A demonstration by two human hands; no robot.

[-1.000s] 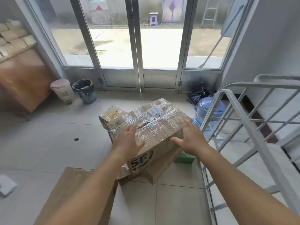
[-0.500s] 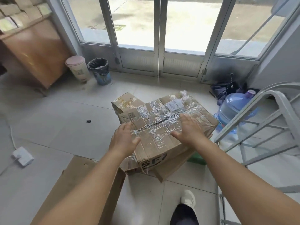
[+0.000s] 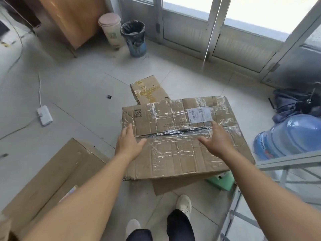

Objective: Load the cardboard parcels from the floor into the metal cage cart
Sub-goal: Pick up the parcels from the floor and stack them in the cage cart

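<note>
both hands [image 3: 173, 143] spread flat over parcel [image 3: 180, 153].

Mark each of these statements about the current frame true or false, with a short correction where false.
1. Both hands rest flat on top of the big taped box. True: the left hand and right hand lie on it with fingers straight.
2. The white shipping label sits near the left hand. False: it lies just beyond the right hand.
3. The water jug lies to the right of the big taped box. True.
4. The bin with the black bag has a pink lid on it. False: it is open; the pink lid is on the bin beside it.
5. The big taped box is already inside the cage cart. False: it is outside, left of the cart's frame.
</note>
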